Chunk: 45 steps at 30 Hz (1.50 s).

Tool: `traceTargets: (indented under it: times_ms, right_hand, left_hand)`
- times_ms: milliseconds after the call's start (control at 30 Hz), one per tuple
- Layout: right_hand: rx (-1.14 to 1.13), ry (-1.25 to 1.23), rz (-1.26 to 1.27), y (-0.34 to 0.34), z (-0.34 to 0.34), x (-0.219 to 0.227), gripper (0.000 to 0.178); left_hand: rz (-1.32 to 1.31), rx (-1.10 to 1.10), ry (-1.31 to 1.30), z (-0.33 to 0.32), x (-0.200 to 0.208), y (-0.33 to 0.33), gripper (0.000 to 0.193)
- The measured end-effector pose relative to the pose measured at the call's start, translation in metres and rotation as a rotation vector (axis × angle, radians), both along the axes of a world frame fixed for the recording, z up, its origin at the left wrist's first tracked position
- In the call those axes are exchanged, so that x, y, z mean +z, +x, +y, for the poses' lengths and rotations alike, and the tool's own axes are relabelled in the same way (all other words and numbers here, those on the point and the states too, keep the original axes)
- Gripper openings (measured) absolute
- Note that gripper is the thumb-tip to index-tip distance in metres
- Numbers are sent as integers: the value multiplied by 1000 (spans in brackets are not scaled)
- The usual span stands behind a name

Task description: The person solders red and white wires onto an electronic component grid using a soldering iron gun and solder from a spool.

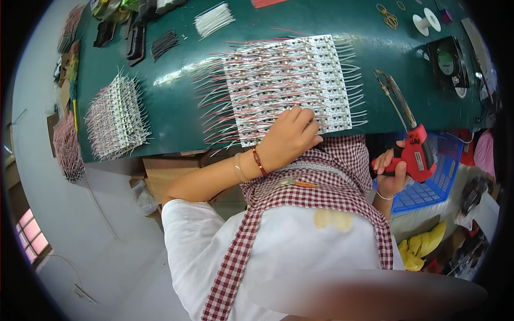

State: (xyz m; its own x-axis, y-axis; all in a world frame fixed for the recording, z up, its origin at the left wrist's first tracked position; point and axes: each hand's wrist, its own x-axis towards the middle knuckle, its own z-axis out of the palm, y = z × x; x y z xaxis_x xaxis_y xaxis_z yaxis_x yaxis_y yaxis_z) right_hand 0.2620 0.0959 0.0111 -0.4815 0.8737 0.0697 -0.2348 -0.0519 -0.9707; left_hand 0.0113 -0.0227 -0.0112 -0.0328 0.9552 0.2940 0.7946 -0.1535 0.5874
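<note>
Head view: red soldering gun (420,155) and wired circuit-board panel (333,80)
The right hand (392,170) grips the soldering gun. The panel lies at the near edge of the counter (171,109); the left hand (293,134) is over it, fingers curled; I cannot tell whether they pinch anything.

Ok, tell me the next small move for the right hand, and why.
Probably swing the red gun-shaped tool left toward the wired board panel: the right hand holds it off the panel's right side, while the left hand is at the panel's near edge.
</note>
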Motion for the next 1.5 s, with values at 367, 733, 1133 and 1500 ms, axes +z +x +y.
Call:
traceTargets:
  times_ms: [367,733,1133,1500]
  right_hand:
    - [-39,-9,64,-14,9,4,49]
    - [-42,-4,55,-30,11,11,44]
    - [-59,23,53,-37,13,25,45]
    - [-50,37,67,-40,14,28,44]
  left_hand:
    - [514,630,-57,51,8,-238,16]
    - [430,509,-18,56,-12,-240,8]
    - [689,598,11,51,-18,-240,8]
    - [570,533,158,50,-18,-242,3]
